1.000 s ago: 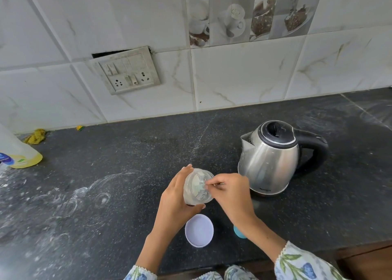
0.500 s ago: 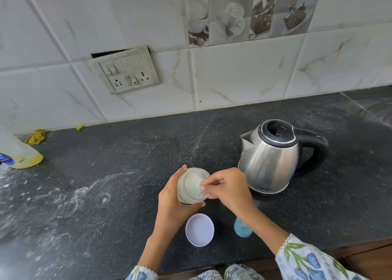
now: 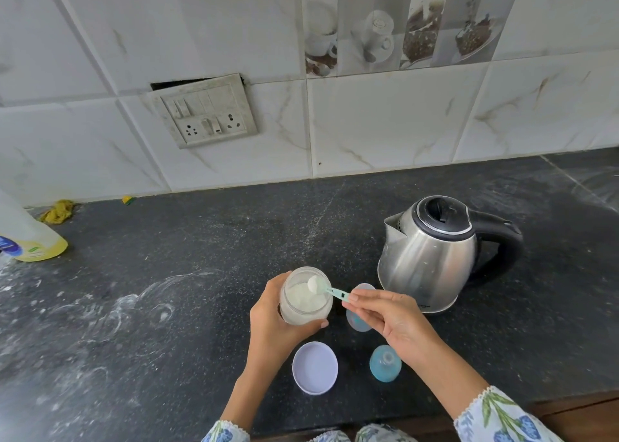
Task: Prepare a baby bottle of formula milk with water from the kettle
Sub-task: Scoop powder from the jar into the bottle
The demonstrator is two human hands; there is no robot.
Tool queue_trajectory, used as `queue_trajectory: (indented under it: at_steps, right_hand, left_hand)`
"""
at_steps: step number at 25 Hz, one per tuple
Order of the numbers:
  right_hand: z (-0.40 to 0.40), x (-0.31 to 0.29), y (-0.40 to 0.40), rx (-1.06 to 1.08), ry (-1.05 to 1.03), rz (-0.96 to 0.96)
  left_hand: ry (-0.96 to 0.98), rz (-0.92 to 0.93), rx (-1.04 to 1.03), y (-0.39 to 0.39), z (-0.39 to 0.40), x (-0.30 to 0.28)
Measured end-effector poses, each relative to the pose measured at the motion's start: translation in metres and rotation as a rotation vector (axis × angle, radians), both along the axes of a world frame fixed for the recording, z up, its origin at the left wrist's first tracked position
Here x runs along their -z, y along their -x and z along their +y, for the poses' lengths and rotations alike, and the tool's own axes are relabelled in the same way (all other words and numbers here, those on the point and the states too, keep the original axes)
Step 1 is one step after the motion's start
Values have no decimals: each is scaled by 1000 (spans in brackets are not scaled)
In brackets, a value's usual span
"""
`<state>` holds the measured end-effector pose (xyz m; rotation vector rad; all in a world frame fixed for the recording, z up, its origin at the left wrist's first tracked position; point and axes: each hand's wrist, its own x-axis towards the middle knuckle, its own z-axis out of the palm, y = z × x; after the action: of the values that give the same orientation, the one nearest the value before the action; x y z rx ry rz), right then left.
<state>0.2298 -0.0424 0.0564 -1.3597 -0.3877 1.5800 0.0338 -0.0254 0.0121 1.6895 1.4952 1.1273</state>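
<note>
Above the jar (image 3: 305, 299) gripped by left fingers (image 3: 288, 327), right fingers (image 3: 363, 302) pinch a heaped scoop (image 3: 326, 288).

Formula jar (image 3: 305, 297) is open, approx half full of white powder, tilted w/ mouth up. Teal scoop (image 3: 326, 288) sits at its rim, heaped. Lilac lid (image 3: 315, 367) lies flat on bench, blue bottle (image 3: 385, 363) beside it. Steel kettle (image 3: 432, 255) upright, lid closed, back right.

your sleeves (image 3: 499, 415) are pale, printed with blue flowers and green leaves, scalloped white trim at the cuffs
</note>
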Motion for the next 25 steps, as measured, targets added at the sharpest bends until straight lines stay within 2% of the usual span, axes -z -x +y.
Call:
queue_trajectory:
  at_steps: [6, 15, 21, 23, 25]
  right_hand:
    - [0, 3, 6, 5, 17, -7]
    - [2, 0, 0, 47, -43, -115]
    - [-4, -12, -17, 111, -71, -95]
    - [-10, -15, -28, 135, -74, -101]
    - [-18, -16, -40, 166, -74, -101]
  left_hand:
    - [0, 72, 8, -2, 5, 3]
    - [129, -44, -49, -1, 12, 21]
    - [146, -7, -52, -5, 11, 27]
    - [111, 6, -116, -9, 2, 21]
    - [-40, -51, -173, -21, -14, 12]
